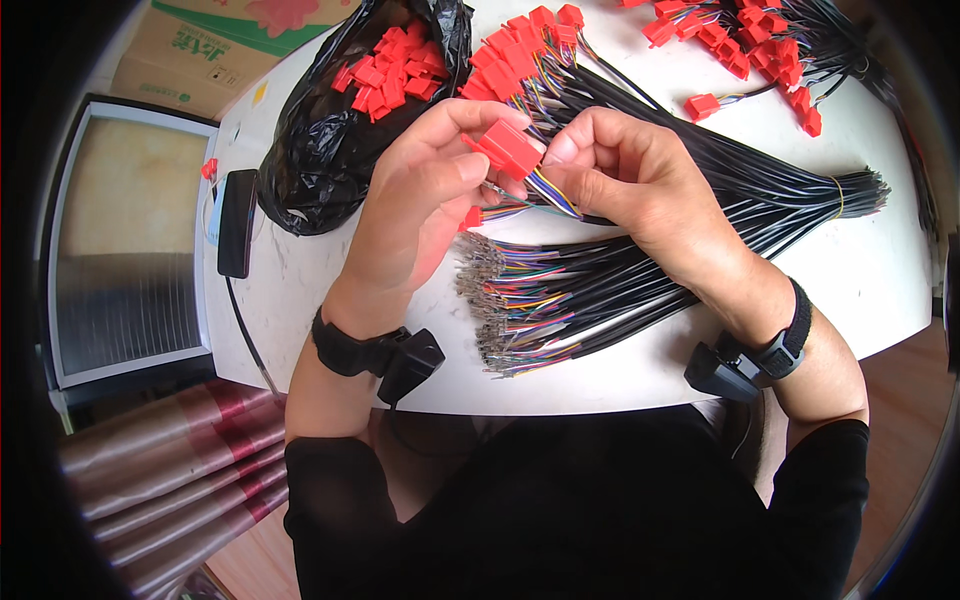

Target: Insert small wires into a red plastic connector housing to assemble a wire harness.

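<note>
My left hand [425, 175] holds a red plastic connector housing [508, 150] between thumb and fingers, raised over the table. My right hand [625, 175] pinches thin coloured wires [555, 192] right beside the housing. Some of these wires run into it; a few with metal ends hang loose below. Under my hands lies a bundle of black cables [610, 310], their stripped coloured wires and metal terminals [485, 300] fanned toward the left. Behind, more black cables carry red housings [510, 60] on their ends.
A black plastic bag [310, 150] holds loose red housings [395, 75]. A phone [237, 222] lies at the table's left, near a cardboard box [190, 60]. Another cable bunch with red housings [735, 45] is at the far right. A yellow band [839, 197] ties the cables. The white table [860, 290] curves in front.
</note>
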{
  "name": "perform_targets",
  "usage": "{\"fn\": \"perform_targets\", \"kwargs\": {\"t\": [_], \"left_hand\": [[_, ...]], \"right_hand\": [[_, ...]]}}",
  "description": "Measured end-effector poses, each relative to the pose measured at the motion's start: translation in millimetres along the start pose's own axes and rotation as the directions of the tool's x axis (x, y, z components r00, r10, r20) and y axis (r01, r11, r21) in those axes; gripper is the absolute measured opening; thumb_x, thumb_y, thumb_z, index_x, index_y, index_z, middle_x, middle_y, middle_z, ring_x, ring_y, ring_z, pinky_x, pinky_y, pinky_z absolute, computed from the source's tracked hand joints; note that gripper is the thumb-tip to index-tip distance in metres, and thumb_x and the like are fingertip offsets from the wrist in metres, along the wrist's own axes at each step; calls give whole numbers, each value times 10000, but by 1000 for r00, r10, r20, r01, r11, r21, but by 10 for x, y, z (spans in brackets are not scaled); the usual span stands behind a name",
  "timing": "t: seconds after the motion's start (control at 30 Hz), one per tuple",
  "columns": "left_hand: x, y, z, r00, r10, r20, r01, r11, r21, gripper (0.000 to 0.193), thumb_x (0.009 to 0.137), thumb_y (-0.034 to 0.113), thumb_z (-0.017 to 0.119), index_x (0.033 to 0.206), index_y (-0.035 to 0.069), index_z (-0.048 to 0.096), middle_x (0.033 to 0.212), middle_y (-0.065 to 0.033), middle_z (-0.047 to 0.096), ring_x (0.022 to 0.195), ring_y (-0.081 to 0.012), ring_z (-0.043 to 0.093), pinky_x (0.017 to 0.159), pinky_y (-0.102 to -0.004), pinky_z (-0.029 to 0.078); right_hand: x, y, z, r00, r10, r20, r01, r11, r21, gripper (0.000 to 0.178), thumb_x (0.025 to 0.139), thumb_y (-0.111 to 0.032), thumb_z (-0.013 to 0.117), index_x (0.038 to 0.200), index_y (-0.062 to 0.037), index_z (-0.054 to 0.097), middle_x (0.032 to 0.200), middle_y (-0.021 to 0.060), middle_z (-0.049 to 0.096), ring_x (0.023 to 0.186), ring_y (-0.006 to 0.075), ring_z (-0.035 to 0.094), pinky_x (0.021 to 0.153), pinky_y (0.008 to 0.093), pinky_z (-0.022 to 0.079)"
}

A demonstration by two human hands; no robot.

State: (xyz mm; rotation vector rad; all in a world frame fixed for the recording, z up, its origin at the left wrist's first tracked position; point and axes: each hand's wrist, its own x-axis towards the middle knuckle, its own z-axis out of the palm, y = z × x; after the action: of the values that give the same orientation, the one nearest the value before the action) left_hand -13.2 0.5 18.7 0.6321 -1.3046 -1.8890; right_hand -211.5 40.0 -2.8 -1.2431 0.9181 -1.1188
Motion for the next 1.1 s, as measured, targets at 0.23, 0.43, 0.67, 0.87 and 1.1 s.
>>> {"fn": "perform_targets", "kwargs": {"t": [0.23, 0.43, 0.67, 0.87, 1.1], "left_hand": [[8, -46, 9, 995, 94, -26, -89, 984, 154, 281, 861, 92, 620, 1108, -13, 535, 1022, -85, 589, 894, -144, 581, 821, -285, 484], [3, -41, 10, 996, 83, -16, -81, 991, 103, 279, 863, 64, 599, 1123, -5, 524, 1033, -84, 584, 921, -132, 570, 846, -276, 464], [5, -41, -28, 999, 45, -21, -44, 998, 54, 284, 856, 30, 572, 1131, 0, 509, 1044, -92, 584, 982, -126, 547, 885, -274, 438], [13, -53, -83, 998, 46, 44, -51, 991, 123, 280, 868, 66, 550, 1134, 5, 487, 1152, -132, 543, 1085, -178, 522, 900, -327, 436], [21, -74, 18, 995, 88, -47, -83, 992, 100, 284, 851, 40, 578, 1123, -17, 518, 1111, -105, 570, 973, -130, 551, 886, -285, 441]], "right_hand": [[-16, -26, 13, 1000, 13, -7, -13, 1000, -3, 77, 858, -58, 614, 903, 4, 613, 743, -31, 588, 679, 10, 508, 620, 169, 432], [-17, -34, -22, 1000, -26, 11, 26, 998, 59, 111, 895, -100, 577, 984, -34, 584, 837, -18, 599, 752, 23, 509, 668, 180, 394], [-6, -70, -61, 1000, -21, 16, 20, 996, 89, 102, 871, -61, 577, 947, 3, 599, 866, 10, 619, 798, 47, 561, 747, 199, 460], [7, -48, -80, 999, 14, 38, -19, 989, 149, 115, 854, -79, 586, 943, -8, 602, 858, 15, 623, 774, 55, 559, 702, 201, 439], [23, 13, -99, 998, -15, 55, 3, 976, 216, 126, 867, -126, 609, 972, -64, 581, 874, -8, 593, 783, 49, 517, 697, 199, 383]]}}
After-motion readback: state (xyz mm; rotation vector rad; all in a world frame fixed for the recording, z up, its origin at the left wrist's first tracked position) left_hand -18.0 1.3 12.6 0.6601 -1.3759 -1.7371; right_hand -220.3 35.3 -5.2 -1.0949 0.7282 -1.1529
